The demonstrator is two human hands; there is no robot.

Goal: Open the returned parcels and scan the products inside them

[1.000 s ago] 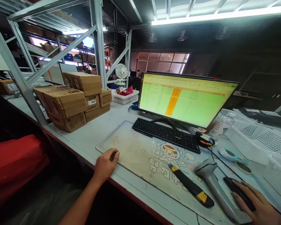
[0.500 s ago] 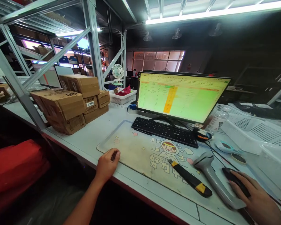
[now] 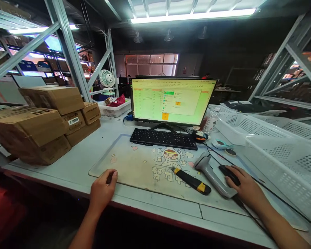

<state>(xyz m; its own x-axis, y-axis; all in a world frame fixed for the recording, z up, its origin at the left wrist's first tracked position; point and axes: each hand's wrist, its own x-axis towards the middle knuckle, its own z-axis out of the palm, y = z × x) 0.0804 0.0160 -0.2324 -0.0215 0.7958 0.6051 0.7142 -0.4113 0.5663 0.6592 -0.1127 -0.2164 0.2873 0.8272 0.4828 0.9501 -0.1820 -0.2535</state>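
My right hand (image 3: pixel 246 185) is wrapped over a black computer mouse (image 3: pixel 229 174) at the right of the desk mat (image 3: pixel 134 166). Beside it lies a grey barcode scanner (image 3: pixel 215 178), its cable running toward the front edge. A black and yellow utility knife (image 3: pixel 191 180) rests on the mat, left of the scanner. My left hand (image 3: pixel 103 186) rests at the mat's front left corner, fingers curled in; what they hold, if anything, is hidden. Behind the mat stand a black keyboard (image 3: pixel 163 138) and a monitor (image 3: pixel 171 102) with a spreadsheet and a smaller window.
Cardboard boxes (image 3: pixel 44 124) are stacked on the left of the desk. White perforated baskets (image 3: pixel 282 155) fill the right side. A plastic bottle (image 3: pixel 211 121), tape rolls (image 3: pixel 221 143) and a basket (image 3: pixel 114 110) with a red item stand farther back. Metal shelf posts (image 3: pixel 69 52) rise behind.
My view has swung to the right, so the desk items sit farther left. A smaller window has appeared over the spreadsheet. My right hand stays on the mouse.
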